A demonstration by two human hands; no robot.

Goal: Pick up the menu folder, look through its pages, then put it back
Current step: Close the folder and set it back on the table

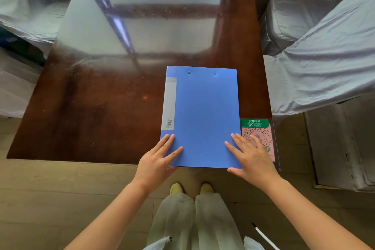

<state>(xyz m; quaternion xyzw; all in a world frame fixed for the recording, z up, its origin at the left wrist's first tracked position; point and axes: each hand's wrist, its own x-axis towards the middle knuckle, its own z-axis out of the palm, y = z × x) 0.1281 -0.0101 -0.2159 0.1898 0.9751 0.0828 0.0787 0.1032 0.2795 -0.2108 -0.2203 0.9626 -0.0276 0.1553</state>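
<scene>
The blue menu folder (203,111) lies closed and flat on the dark wooden table (91,111), with its grey spine label on the left. Its near edge sticks out slightly past the table's front edge. My left hand (157,163) rests on the near left corner, fingers spread on the cover and thumb tucked under the edge. My right hand (252,158) holds the near right corner the same way, thumb at the underside.
A pink and green QR-code card (261,128) lies under my right fingers, just right of the folder. Chairs draped in grey cloth stand on the left (26,14) and on the right (316,46). My legs and yellow shoes (191,188) are below the table edge.
</scene>
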